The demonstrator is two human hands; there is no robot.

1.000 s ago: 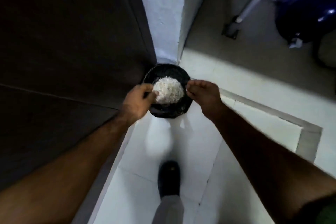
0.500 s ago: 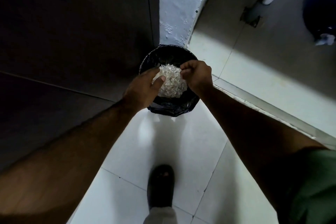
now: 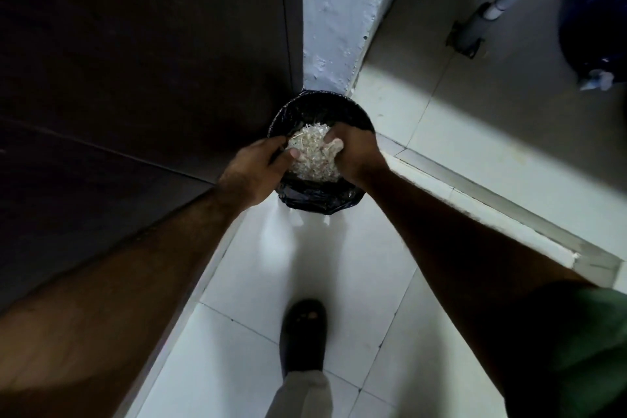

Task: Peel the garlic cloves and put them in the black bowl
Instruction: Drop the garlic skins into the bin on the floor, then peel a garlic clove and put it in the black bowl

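Note:
A heap of white garlic skins [image 3: 312, 156] sits between my two hands, right above a round bin lined with a black plastic bag [image 3: 315, 105]. My left hand [image 3: 251, 173] holds the heap's left side, thumb on top and fingers underneath. My right hand [image 3: 356, 153] grips the right side with its fingers curled into the skins. What lies under the heap is hidden. I see no black bowl and no peeled cloves.
The bin stands on white floor tiles against a pale wall corner [image 3: 336, 10], with a dark door [image 3: 135, 78] on the left. A raised threshold [image 3: 475, 200] runs along the right. A blue barrel [image 3: 593, 10] and a grey pipe [image 3: 502, 0] stand beyond it. My shoe [image 3: 303, 332] is below.
I have stepped closer, so the bin looks larger. Both hands have closed in on the heap, and the right hand's fingers have curled into the skins.

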